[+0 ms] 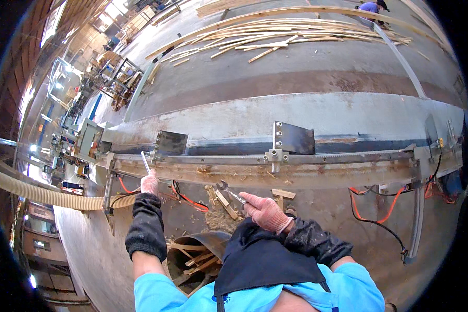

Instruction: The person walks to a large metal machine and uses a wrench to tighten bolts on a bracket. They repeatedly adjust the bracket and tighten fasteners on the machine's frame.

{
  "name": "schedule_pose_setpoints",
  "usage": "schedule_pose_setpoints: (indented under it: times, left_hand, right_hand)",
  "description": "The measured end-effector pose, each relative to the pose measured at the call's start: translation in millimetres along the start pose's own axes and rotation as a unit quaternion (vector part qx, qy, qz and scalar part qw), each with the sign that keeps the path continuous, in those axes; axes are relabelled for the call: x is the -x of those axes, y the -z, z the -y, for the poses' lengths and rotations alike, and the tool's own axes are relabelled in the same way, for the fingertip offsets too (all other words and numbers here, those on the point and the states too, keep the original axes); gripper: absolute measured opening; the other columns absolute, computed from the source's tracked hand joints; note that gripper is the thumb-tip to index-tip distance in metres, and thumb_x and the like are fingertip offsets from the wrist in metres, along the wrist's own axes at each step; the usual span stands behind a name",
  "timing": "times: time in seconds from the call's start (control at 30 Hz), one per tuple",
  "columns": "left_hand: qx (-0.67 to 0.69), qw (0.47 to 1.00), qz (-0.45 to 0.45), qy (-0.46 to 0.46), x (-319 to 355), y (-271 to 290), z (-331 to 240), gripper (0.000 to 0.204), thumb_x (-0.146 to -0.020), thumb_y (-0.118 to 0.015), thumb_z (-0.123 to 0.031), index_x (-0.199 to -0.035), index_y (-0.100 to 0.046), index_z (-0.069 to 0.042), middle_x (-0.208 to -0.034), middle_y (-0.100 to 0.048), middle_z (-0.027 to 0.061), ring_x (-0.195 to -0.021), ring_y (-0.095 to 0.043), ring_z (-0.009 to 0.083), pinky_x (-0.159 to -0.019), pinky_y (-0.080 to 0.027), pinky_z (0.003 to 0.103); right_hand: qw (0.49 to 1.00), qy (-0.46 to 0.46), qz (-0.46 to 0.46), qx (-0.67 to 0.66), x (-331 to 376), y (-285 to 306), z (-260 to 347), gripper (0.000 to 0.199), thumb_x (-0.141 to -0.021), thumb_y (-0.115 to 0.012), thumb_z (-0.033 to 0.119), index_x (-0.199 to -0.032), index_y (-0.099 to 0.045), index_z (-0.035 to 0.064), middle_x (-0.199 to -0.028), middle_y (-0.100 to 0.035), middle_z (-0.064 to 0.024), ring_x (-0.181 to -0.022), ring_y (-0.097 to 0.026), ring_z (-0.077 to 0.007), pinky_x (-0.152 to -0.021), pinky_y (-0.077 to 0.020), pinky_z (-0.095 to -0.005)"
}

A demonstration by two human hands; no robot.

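My left hand, in a pale pink work glove, is closed around a silver wrench. That wrench points up beside the left clamp bracket on the machine's rail; whether it sits on a bolt I cannot tell. My right hand, gloved alike, grips a second wrench in front of my dark apron. Its open jaw points left and away from me, apart from the rail. Farther right on the rail stands another bracket with a dark plate and several bolts.
A long grey metal bed lies behind the rail. Wood scraps fill a bin by my waist, with offcuts and shavings beyond it. Orange hoses hang at right, a ribbed duct at left. Timber strips and a person are far back.
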State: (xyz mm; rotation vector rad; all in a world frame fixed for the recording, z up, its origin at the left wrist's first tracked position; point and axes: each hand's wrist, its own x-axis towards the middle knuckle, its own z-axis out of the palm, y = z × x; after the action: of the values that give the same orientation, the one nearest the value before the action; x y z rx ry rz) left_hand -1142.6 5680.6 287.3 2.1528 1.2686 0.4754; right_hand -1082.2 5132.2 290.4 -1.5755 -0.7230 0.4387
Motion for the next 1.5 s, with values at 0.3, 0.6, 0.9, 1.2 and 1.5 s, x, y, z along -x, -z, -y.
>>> schedule_pose_setpoints:
  times: [0.3,0.6,0.9,1.2,1.5]
  left_hand:
    - [0.066,0.992,0.106,-0.020,-16,26,-47,0.033,-0.090,-0.068,-0.031,-0.090,-0.062,0.002,-0.073,-0.063,0.0135,-0.064,-0.064,0.0300,-0.061,-0.052,0.046]
    - [-0.346,0.869,0.022,-0.354,-108,-20,-34,0.027,-0.100,-0.056,-0.020,-0.111,-0.072,-0.001,-0.131,-0.064,0.0279,-0.121,-0.064,0.0428,-0.105,-0.052,0.048]
    - [-0.224,0.941,0.053,-0.247,-79,-1,-65,0.029,-0.102,-0.052,-0.018,-0.107,-0.074,0.001,-0.131,-0.065,0.0249,-0.119,-0.065,0.0415,-0.103,-0.053,0.046]
    - [-0.073,0.985,0.020,-0.154,-51,5,-69,0.049,-0.095,-0.060,-0.026,-0.135,-0.056,0.003,-0.115,-0.068,0.0320,-0.110,-0.066,0.0473,-0.097,-0.051,0.051]
    - [-0.147,0.970,0.103,-0.166,-23,46,-58,0.035,-0.097,-0.060,-0.026,-0.125,-0.060,-0.004,-0.105,-0.071,0.0273,-0.101,-0.067,0.0479,-0.089,-0.052,0.054]
  right_hand:
    - [0.981,0.037,-0.011,0.192,-133,-43,0,0.036,-0.102,-0.057,0.024,-0.135,-0.060,0.0110,-0.083,-0.071,-0.0225,-0.079,-0.071,-0.0439,-0.068,-0.0548,-0.0548]
    - [0.899,0.015,0.055,0.435,-325,-115,-19,0.024,-0.099,-0.054,0.013,-0.120,-0.059,0.0040,-0.086,-0.072,-0.0210,-0.082,-0.074,-0.0398,-0.068,-0.0570,-0.0518]
    - [0.884,-0.054,0.107,0.451,-344,-132,-43,0.027,-0.096,-0.055,0.011,-0.120,-0.062,0.0022,-0.095,-0.074,-0.0225,-0.093,-0.074,-0.0407,-0.077,-0.0569,-0.0521]
    - [0.898,-0.039,0.080,0.431,-330,-108,-39,0.022,-0.098,-0.054,0.014,-0.116,-0.062,0.0039,-0.092,-0.074,-0.0206,-0.086,-0.074,-0.0389,-0.071,-0.0570,-0.0508]
    - [0.905,-0.121,0.051,0.406,-337,-69,-76,0.020,-0.096,-0.058,0.017,-0.105,-0.071,0.0048,-0.099,-0.075,-0.0215,-0.096,-0.073,-0.0413,-0.083,-0.0575,-0.0523]
